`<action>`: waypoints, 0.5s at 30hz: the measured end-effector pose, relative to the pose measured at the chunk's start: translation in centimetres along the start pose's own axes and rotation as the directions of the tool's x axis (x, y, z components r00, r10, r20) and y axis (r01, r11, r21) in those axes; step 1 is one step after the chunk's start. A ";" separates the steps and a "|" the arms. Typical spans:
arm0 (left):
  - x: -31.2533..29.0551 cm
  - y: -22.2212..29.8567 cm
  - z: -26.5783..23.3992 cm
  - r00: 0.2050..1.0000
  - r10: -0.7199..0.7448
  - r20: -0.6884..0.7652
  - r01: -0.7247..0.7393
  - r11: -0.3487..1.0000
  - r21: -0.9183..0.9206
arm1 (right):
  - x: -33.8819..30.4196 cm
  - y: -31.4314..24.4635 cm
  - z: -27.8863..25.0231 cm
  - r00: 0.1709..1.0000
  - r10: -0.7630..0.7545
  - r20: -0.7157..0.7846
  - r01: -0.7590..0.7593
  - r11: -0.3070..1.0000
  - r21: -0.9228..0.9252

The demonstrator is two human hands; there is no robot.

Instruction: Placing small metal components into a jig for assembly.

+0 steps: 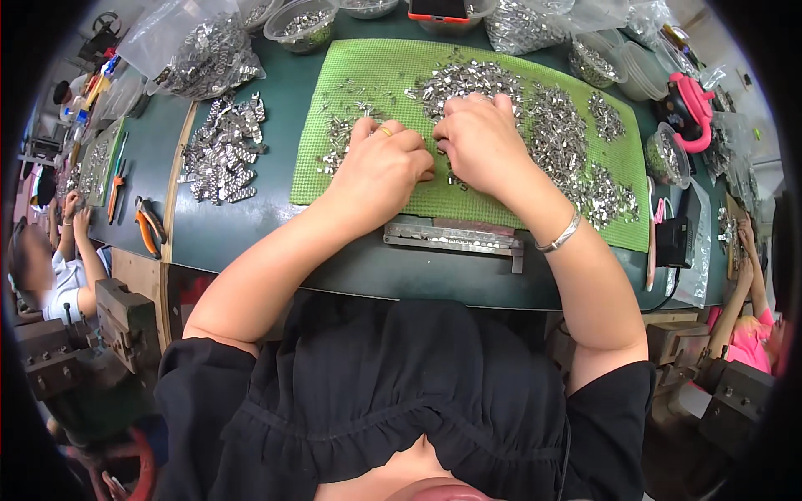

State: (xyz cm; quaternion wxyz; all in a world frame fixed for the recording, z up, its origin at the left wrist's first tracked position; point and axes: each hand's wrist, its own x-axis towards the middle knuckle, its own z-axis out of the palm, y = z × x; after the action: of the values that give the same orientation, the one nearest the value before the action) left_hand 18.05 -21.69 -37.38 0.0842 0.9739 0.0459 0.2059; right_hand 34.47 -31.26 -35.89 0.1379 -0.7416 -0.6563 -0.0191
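On a green textured mat (510, 200) lie heaps of small shiny metal pieces (551, 125), thickest at the back and right. My left hand (384, 167) rests over the mat's left part with its fingers curled together, close to a small scatter of pieces (334, 138). Just right of it, my right hand (480, 138) is closed in a pinch at the front of the back heap. Whatever the fingertips grip is hidden or too small to name. Below both hands, a narrow metal bar-shaped fixture (451, 239) lies along the mat's front edge.
Left of the mat sit a pile of linked metal pieces (221, 150), orange-handled pliers (151, 225) and an orange-handled tool (117, 188). Bags (209, 54) and tubs (302, 25) line the back. A pink-and-black container (689, 108) stands right. People work at both sides.
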 end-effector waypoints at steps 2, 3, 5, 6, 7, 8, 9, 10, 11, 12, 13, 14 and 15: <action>0.2 -0.4 0.1 0.999 -0.035 0.007 0.035 0.998 -0.059 | 0.4 0.4 -0.4 0.992 -0.097 0.075 0.102 0.993 -0.063; 0.2 -0.5 0.2 0.997 -0.016 -0.077 0.008 0.995 -0.097 | 0.4 1.1 -0.4 0.992 -0.109 0.070 0.110 0.994 -0.011; -0.2 -0.3 -0.4 0.997 0.052 -0.061 -0.059 0.991 -0.119 | 0.6 1.8 -0.6 0.987 -0.126 0.104 0.127 0.992 -0.006; -0.4 -0.3 -0.7 0.992 0.119 -0.049 -0.124 0.983 -0.135 | 0.8 1.8 -0.8 0.983 -0.138 0.120 0.140 0.990 -0.012; -0.8 -0.5 -0.8 0.986 0.157 0.052 -0.144 0.971 -0.191 | 1.1 1.6 -1.0 0.982 -0.139 0.125 0.141 0.990 -0.011; -1.1 -0.7 -1.1 0.987 0.152 0.052 -0.140 0.971 -0.194 | 1.5 1.4 -1.3 0.972 -0.178 0.155 0.186 0.982 -0.037; -1.2 -1.0 -1.5 0.986 0.155 0.068 -0.135 0.960 -0.245 | 1.8 1.3 -1.5 0.959 -0.215 0.185 0.230 0.971 -0.063; -1.3 -1.2 -1.9 0.984 0.159 0.083 -0.128 0.947 -0.295 | 1.9 1.5 -1.6 0.957 -0.221 0.186 0.230 0.973 -0.031; -1.2 -1.3 -2.1 0.987 0.137 0.089 -0.103 0.945 -0.310 | 2.1 1.9 -1.6 0.956 -0.228 0.184 0.229 0.973 0.013; -1.2 -1.3 -2.3 0.993 0.102 0.065 -0.078 0.953 -0.293 | 2.2 2.0 -1.5 0.954 -0.239 0.180 0.232 0.971 0.060; -1.2 -1.4 -2.4 0.997 0.067 0.042 -0.053 0.959 -0.278 | 2.4 1.8 -1.8 0.950 -0.226 0.216 0.219 0.974 0.056; -0.9 -1.5 -2.4 0.994 0.107 -0.003 -0.105 0.971 -0.215 | 2.7 1.8 -1.8 0.947 -0.227 0.229 0.222 0.974 0.046; -0.9 -1.4 -2.3 0.995 0.098 0.004 -0.094 0.971 -0.219 | 2.9 1.9 -1.6 0.943 -0.227 0.243 0.225 0.974 0.038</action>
State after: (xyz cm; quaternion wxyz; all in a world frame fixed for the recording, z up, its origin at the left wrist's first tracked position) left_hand 16.20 -20.09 -35.90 0.1809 0.9613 -0.0248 0.2063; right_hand 36.98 -28.98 -34.03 0.0561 -0.6573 -0.7491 0.0604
